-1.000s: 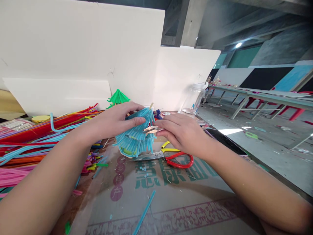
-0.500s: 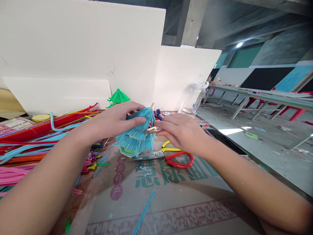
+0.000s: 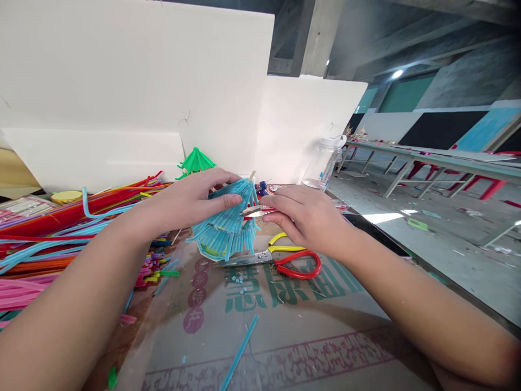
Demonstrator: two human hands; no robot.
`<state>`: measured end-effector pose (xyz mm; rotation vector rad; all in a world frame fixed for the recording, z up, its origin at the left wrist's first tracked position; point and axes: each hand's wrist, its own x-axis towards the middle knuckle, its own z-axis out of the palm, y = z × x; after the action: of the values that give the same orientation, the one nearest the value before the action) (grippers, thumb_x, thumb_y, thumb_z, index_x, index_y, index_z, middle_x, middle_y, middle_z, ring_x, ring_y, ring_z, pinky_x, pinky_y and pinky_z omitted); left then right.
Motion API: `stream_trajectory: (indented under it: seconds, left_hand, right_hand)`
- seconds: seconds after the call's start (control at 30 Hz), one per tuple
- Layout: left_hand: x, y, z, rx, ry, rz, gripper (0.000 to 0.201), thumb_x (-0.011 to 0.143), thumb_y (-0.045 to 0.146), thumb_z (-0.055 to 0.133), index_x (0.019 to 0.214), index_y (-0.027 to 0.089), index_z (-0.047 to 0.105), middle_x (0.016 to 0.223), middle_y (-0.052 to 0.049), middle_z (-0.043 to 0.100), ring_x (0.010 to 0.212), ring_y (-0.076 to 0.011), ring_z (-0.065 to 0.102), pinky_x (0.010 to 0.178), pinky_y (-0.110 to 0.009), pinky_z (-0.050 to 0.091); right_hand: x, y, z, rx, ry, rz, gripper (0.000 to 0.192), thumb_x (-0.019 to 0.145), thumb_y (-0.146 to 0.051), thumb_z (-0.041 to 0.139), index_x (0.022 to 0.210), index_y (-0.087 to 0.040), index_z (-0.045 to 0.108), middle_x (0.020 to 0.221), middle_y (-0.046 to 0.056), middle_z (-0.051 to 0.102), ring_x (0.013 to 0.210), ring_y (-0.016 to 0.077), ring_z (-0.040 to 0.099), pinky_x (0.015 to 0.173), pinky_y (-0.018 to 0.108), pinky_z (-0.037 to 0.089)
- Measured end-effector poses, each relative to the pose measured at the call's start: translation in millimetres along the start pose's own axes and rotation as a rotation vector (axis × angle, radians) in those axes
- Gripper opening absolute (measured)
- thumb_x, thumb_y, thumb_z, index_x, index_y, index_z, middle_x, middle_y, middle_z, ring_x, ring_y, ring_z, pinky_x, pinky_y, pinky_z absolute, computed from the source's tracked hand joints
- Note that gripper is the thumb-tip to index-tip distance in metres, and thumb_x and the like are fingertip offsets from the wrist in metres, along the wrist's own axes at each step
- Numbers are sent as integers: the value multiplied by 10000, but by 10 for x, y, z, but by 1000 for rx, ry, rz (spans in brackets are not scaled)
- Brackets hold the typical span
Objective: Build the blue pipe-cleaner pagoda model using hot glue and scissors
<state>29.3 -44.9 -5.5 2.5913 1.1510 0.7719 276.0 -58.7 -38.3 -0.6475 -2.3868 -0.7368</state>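
Together our forearms reach in from both lower corners and meet over the cardboard sheet (image 3: 285,331). Our left hand (image 3: 191,198) lies palm down, fingers curled around the top of the blue tiered tree (image 3: 226,228), which stands upright on the sheet. Our right hand (image 3: 309,217) pinches small metal snips (image 3: 253,211), their tips touching the tree's right side. Just below lie red-handled scissors (image 3: 280,259); a pile of coloured stems (image 3: 61,228) sits left.

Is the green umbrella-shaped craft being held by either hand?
No, the green umbrella-shaped craft stands untouched behind the left hand, which grips the blue one.
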Motion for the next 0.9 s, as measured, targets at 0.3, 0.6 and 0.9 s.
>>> stream_trajectory:
  seconds: [0.3,0.6,0.9]
  left_hand:
    - [-18,2,-9,24,-13,18,480,909,552,453,1239,241,610,1246,-61,646,1108,-270,582,965,-415,450]
    - [-18,32,-9,69,-23,61,488,920,542,440,1264,236,600,1285,-67,624,1118,-264,572,955,-396,448]
    - [-20,53,-2,71,-24,45,498,918,556,432,1263,238,601,1278,-66,628,1112,-269,574,972,-409,444]
  right_hand:
    - [-12,35,10,-50,-37,10,320,1006,-358,432,1069,-132,650,925,97,708,841,207,629,729,332,439]
    - [18,1,-42,-31,-85,33,328,1008,-345,421,1053,-126,661,877,83,698,817,209,615,709,335,409]
    - [21,9,-35,-8,-66,24,326,1014,-336,410,1038,-138,668,889,91,715,820,204,626,721,333,420]
